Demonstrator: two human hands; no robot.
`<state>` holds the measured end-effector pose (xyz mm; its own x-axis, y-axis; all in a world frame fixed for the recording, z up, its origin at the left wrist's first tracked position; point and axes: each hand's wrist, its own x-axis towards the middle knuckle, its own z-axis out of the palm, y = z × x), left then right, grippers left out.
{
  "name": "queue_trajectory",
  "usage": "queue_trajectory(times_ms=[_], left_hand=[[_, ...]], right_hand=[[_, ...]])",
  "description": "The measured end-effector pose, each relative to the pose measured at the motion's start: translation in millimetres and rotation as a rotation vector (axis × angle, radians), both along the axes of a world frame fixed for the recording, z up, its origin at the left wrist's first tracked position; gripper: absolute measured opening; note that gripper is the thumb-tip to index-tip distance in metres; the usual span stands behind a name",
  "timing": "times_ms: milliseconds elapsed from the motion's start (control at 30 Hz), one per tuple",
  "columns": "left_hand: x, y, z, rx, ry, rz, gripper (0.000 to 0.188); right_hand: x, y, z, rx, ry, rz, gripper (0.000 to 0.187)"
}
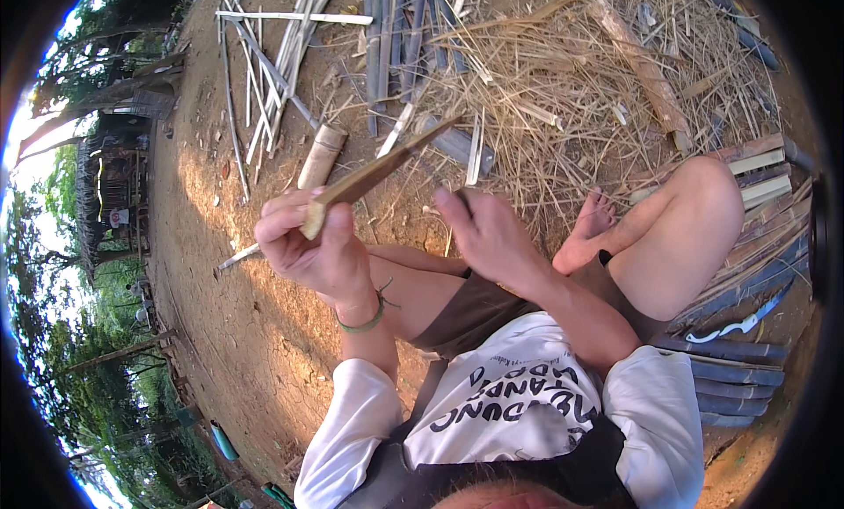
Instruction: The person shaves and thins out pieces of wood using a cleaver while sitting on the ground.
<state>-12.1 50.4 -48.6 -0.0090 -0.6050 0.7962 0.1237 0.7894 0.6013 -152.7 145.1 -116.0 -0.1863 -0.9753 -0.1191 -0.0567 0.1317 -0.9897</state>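
A: What is the left hand point(316, 254) doing?
B: It is gripping the pale near end of a pointed brown strip point(378, 175) between thumb and fingers. The strip is slanting away to the right, its tip pointing over the ground.
A: And the right hand point(497, 245)?
B: It is curling just beside the strip, apart from it, thumb sticking out. Something dark is showing by the thumb, but I cannot tell whether the hand is holding it.
A: What is lying beyond?
B: A short bamboo piece point(323, 156) is lying behind the strip, pale sticks point(281, 61) farther off, and straw-like scraps point(536, 96) to the right. A white-handled blade point(734, 326) is resting near the dark slats point(734, 390).
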Motion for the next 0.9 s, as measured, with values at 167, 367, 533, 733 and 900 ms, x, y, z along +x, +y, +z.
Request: queue_trajectory(times_ms=[167, 367, 533, 733, 900], left_hand=[[4, -1, -3, 0.01, 0.037, 0.018, 0.037], [-2, -1, 3, 0.019, -0.03, 0.022, 0.036], [0, -9, 0, 0.0, 0.045, 0.041, 0.036], [4, -17, 7, 0.013, 0.046, 0.052, 0.034], [5, -25, 13, 0.032, 0.036, 0.067, 0.028]], right_hand=[[24, 11, 5, -0.278, 0.059, -0.046, 0.04], [-18, -31, -157, 0.328, 0.1, -0.085, 0.07], [12, -18, -88, -0.001, -0.044, -0.064, 0.062], [15, -27, -106, 0.013, -0.003, -0.125, 0.064], [-21, -35, -267, 0.592, 0.024, -0.097, 0.069]])
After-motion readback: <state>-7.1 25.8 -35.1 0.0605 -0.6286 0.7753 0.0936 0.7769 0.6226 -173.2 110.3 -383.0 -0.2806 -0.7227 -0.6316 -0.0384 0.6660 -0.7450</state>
